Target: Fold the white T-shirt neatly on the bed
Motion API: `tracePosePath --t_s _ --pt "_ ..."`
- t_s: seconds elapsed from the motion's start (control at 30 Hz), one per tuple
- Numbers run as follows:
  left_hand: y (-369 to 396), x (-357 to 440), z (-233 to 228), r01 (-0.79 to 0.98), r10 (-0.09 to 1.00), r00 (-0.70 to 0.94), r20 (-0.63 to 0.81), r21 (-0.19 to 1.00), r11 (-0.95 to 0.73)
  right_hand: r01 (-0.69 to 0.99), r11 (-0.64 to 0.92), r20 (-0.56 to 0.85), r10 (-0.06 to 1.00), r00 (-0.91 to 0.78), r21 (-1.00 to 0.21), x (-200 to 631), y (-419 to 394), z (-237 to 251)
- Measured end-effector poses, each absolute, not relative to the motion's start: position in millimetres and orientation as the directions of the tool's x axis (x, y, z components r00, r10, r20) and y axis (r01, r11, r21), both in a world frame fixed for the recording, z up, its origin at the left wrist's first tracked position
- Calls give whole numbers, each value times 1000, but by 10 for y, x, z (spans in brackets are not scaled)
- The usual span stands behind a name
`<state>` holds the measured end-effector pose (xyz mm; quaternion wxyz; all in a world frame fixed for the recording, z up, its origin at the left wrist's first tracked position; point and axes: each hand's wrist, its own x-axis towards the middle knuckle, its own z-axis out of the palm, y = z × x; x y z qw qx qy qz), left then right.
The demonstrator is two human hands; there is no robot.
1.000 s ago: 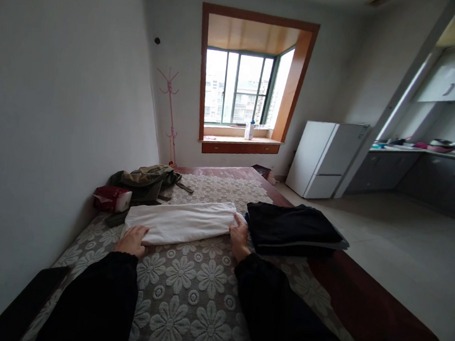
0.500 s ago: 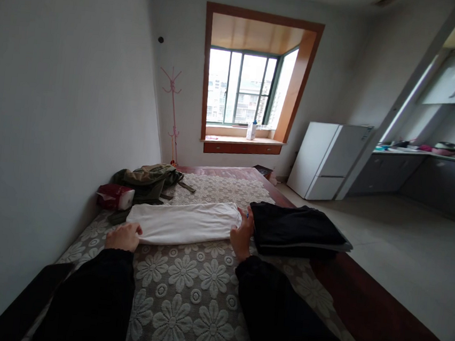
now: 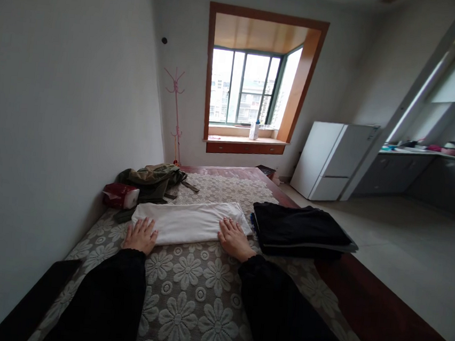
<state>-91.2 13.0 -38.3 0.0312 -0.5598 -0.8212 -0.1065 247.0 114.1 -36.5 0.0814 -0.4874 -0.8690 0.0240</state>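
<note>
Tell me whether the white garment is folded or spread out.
Folded: the white garment lies as a narrow band on the bed cover, both hands flat on its near edge.

A: State the position of the arms.

B: Both arms extend forward from the near edge, roughly parallel, each in a dark sleeve to the wrist.

A: Left hand?

B: The left hand [image 3: 141,235] lies palm down, fingers straight and slightly spread, pointing to the far side.

A: Right hand?

B: The right hand [image 3: 234,237] lies palm down as well, fingers extended and fanned, angled slightly toward the left. Neither hand grips anything.
</note>
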Motion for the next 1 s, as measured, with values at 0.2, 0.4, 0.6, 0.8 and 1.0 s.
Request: tracePosePath --t_s 0.2,0.4,0.6,0.8,1.0 --pt "178 -880 -255 957 947 -247 203 207 205 875 468 117 883 -455 -122 2166 1433 -67" --pt "187 -800 -272 970 980 -95 177 239 51 877 454 148 889 -434 -153 2077 1655 -143" --pt "297 -764 -259 982 985 -143 101 141 128 868 453 47 890 -453 -202 2058 1796 -275" --pt "645 -705 -26 967 962 -241 130 118 227 915 331 36 943 -332 -230 1771 1824 -213" --pt "750 -606 -160 960 945 -270 187 123 250 921 315 47 949 -313 -230 1693 1800 -281"
